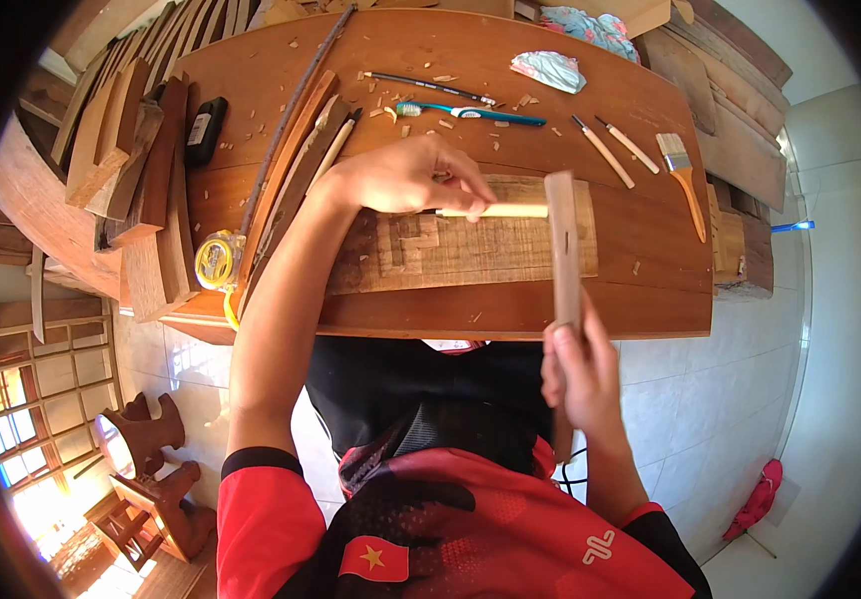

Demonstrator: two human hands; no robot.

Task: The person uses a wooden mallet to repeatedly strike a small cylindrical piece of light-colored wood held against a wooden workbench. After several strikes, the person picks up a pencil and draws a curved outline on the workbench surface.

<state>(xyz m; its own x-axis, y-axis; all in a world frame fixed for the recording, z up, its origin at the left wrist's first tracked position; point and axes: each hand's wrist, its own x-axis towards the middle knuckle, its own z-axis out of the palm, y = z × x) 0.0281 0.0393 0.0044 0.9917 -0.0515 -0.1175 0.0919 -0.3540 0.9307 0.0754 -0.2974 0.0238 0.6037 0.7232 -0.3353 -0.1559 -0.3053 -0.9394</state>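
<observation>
My left hand (420,180) is closed on a pale wooden-handled tool (520,210), lying horizontally over a rough wooden board (490,255) on the table; its working tip is too small to make out clearly. The board has a carved, chipped patch (412,235) at its left part. My right hand (580,369) grips an upright flat wooden stick (564,260), whose upper part is at the right end of the tool's handle; whether they touch I cannot tell.
The wooden table (650,299) bears wood shavings, a pencil (430,87), a toothbrush (490,116), two carving tools (602,152), a brush (690,200), crumpled cloth (548,71), a black bottle (205,133) and a tape measure (217,262). Stacked planks (111,140) flank it.
</observation>
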